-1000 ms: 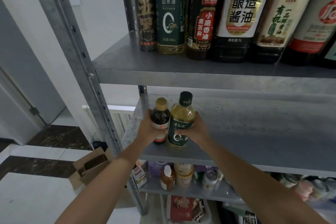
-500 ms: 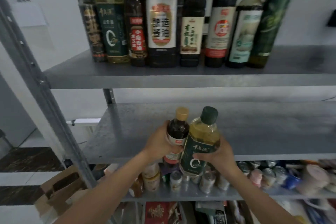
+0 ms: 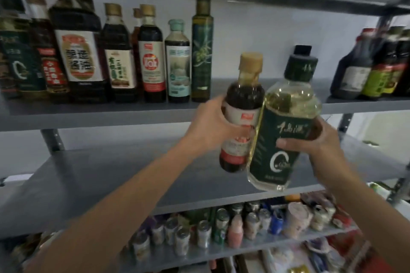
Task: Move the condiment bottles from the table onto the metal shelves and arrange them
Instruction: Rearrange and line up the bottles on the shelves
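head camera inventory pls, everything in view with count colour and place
dark sauce bottle: one, dark brown with tan cap, held in front of the upper shelf's edge
oil bottle: one, yellow oil, dark green label and cap, touching the dark sauce bottle's right side
shelved bottles: roughly nine, mostly dark, row on upper shelf, left
olive oil bottle: one, tall dark green, right end of that row
right bottle group: about four, dark, upper shelf far right
upper shelf: one, grey metal
middle shelf: one, grey metal, below the held bottles
cans and jars: many, mixed colours, lower shelf
left hand: grips the dark sauce bottle
right hand: grips the oil bottle
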Demonstrator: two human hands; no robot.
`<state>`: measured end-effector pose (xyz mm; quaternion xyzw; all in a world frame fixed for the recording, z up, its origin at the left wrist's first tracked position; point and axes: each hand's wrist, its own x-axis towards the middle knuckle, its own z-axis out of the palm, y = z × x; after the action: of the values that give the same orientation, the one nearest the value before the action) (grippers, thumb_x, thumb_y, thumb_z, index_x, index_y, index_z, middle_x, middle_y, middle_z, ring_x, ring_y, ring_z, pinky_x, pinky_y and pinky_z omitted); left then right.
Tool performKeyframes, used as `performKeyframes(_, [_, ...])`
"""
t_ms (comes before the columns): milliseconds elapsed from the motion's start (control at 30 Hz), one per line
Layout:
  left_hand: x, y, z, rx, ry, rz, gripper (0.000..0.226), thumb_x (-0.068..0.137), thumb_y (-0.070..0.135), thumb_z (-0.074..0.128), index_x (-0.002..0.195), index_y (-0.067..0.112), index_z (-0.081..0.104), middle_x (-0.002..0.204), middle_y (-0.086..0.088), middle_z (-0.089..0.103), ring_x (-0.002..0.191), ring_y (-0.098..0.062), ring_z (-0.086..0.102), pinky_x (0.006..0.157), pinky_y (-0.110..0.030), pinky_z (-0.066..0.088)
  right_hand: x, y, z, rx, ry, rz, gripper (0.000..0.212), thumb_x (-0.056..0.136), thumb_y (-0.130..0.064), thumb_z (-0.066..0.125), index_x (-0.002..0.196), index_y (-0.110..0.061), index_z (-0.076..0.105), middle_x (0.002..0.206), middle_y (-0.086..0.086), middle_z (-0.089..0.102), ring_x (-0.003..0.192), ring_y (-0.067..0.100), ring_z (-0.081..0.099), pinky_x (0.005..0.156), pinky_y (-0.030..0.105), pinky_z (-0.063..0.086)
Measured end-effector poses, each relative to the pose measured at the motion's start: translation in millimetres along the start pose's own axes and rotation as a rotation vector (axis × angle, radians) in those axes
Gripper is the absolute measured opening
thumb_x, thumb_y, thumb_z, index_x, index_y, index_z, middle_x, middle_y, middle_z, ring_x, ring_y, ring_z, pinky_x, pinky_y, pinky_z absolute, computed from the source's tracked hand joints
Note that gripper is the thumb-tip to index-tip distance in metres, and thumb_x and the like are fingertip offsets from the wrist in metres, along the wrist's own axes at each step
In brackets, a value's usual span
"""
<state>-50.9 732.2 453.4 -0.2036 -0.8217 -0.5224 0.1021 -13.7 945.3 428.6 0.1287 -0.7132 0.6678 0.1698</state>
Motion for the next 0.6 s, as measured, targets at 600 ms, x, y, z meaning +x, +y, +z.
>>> performKeyframes(600, [161.0,49.3,18.6,0.214,0.339,0.097,0.068,0.061,0.03,0.087,0.118,0.019,0.051,0.114,-0.001,0.066,0.098,-0.02,0.065,0.087,-0.043,0.054,182.9,-19.1,-34.6,0.082,0.042,-0.077,0.081,0.043,-0.02,0.083,0.118,-0.014,0.055,0.11,0.0,0.069,0.103,0.019,0.065,0.088,0.041,0.053])
